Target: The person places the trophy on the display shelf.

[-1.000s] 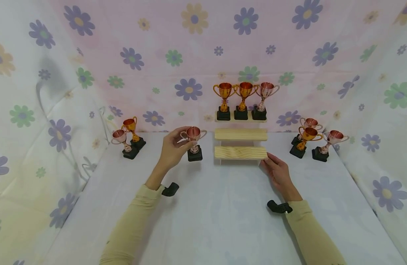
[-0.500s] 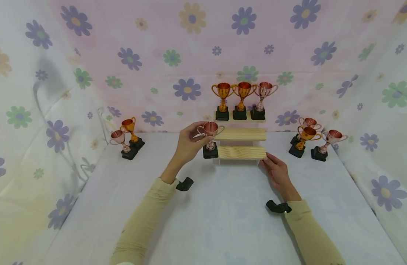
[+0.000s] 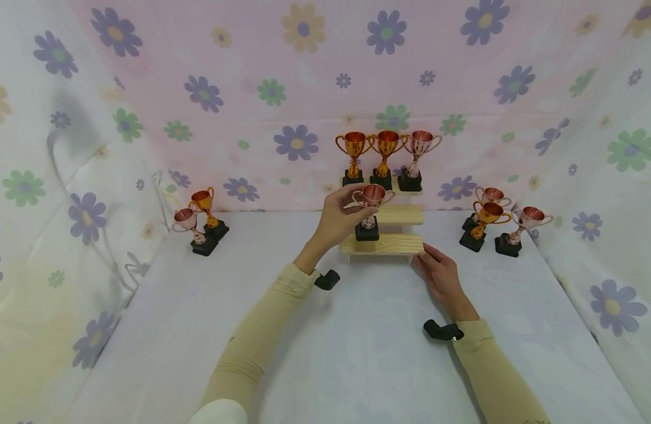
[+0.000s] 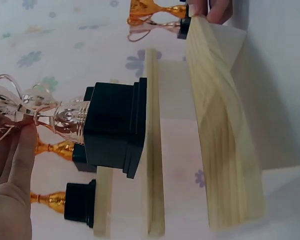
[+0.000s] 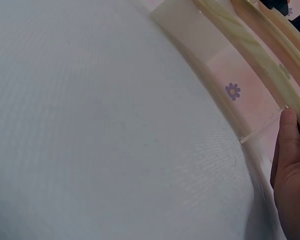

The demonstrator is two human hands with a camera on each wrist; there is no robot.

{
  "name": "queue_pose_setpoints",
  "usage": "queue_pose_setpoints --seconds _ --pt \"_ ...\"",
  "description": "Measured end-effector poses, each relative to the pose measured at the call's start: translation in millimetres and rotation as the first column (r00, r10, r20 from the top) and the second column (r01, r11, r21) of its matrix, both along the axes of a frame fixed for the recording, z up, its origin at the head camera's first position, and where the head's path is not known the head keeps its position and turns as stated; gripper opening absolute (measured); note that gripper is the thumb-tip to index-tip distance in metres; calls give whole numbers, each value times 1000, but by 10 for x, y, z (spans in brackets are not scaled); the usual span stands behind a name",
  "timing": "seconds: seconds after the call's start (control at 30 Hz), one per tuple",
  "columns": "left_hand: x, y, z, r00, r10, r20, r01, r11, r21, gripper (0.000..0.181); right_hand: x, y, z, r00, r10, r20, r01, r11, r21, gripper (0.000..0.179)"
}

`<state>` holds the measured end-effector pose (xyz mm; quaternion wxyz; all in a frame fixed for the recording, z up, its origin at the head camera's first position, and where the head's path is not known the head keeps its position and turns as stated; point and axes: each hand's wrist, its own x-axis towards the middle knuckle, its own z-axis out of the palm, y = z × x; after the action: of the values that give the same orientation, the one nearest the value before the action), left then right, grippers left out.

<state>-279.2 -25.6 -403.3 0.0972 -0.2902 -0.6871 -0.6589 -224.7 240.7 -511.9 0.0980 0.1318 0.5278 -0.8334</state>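
Okay, so you had one rose-gold trophy (image 3: 368,225) grasped in your left hand (image 3: 338,216), thumb and fingers pinching it near where bowl meets stem. It was upright, black base down, at the left half of the three-tier wooden stand (image 3: 397,244). In the head view its base overlapped the bottom and middle boards; couldn't tell whether it touched the middle board (image 3: 402,214).

Your right hand (image 3: 443,280) was pinching the right end of the bottom board, thumb on top, fingers at the underside.

Top board carried three trophies in a row: gold trophy at left (image 3: 354,147), gold trophy in the middle (image 3: 388,147), pale rose-gold trophy at right (image 3: 419,152).

On the white tabletop (image 3: 378,341), well left of the stand, two trophies stood close together: a rose-gold one in front (image 3: 188,221) and a gold one behind (image 3: 203,202). Well right of it, three more: a rose-gold one at the back (image 3: 494,195), a gold one just in front (image 3: 488,215), another rose-gold one to its right (image 3: 527,219).

Black wrist devices (image 3: 326,280) sat at both cuffs, khaki sleeves (image 3: 272,315) behind them. Flower-print cloth (image 3: 241,112) hung around the back and sides.
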Motion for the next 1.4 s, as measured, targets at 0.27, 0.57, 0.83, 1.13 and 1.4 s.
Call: queue_pose_setpoints --seconds 0.27,0.57,0.83,1.13,1.4 --pt "-182 242 4 1000 -6 -9 6 1000 -23 49 -12 -29 -7 1000 -5 22 5 1000 -11 58" --pt "-302 540 -22 998 10 58 -6 999 -54 49 9 -16 -2 999 -2 42 2 1000 -16 59" --pt "-364 769 2 994 -12 107 16 999 -33 51 17 -8 -3 999 -7 47 7 1000 -8 59" --pt "-401 880 5 992 35 119 -28 997 -67 49 3 -5 -4 1000 -5 29 4 1000 16 57" --pt "-477 961 -24 991 7 130 3 997 -71 42 -2 11 -20 1000 1 10 0 1000 -11 60"
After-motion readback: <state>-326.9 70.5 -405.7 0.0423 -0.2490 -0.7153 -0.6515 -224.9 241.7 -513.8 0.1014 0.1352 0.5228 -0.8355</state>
